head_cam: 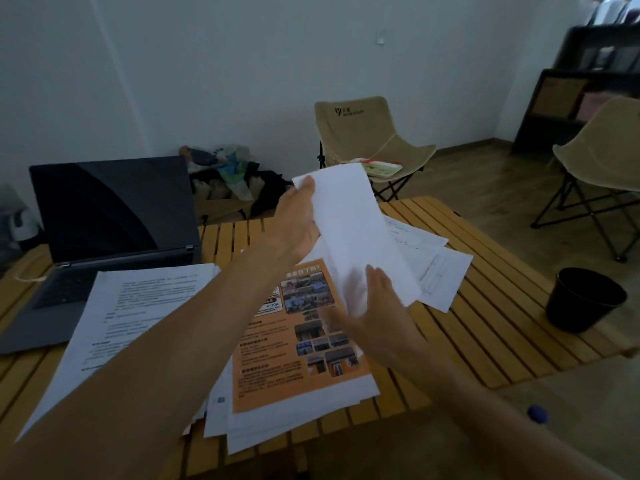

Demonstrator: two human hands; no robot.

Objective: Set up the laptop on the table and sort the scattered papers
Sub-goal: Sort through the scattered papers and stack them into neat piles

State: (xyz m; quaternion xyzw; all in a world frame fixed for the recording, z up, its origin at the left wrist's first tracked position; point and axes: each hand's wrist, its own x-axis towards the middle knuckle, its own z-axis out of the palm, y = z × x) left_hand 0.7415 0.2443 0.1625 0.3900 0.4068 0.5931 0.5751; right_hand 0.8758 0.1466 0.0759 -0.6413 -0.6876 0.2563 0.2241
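Note:
A dark grey laptop stands open on the left of the slatted wooden table, its screen dark. My left hand grips the far end of a blank white sheet lifted above the table. My right hand, fingers spread and blurred, is at the sheet's near end, beside or under it. Below lies an orange printed flyer on top of a stack of white pages. A text-covered white stack rests partly over the laptop's keyboard. More loose white papers lie to the right.
A black cup stands near the table's right edge. Two beige folding chairs, one chair behind the table and another chair at right. Bags and clutter sit by the wall. A dark shelf is at far right.

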